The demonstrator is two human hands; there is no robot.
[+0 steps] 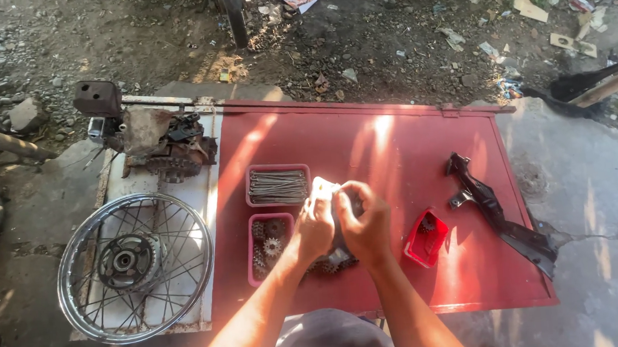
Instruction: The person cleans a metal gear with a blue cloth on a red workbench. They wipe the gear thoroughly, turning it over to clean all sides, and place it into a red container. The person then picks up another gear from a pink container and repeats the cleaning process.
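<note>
My left hand point(315, 227) and my right hand point(364, 224) meet over the middle of a red metal panel point(393, 147) lying flat. Both grip a dark toothed metal part point(337, 257), a gear or sprocket; my hands hide most of it. A bright sunlit spot point(323, 188) glares at my left fingertips. Left of my hands sits a pink tray of small gears point(267, 249), and behind it a pink tray of metal spokes point(277, 186). A tilted red tray point(426, 239) with a gear stands right of my right hand.
A spoked wheel rim with hub point(134, 266) lies on a white board at left. A rusty engine part point(160, 143) sits behind it. A black bracket point(501, 215) lies on the panel's right side. Gravel and litter cover the ground beyond.
</note>
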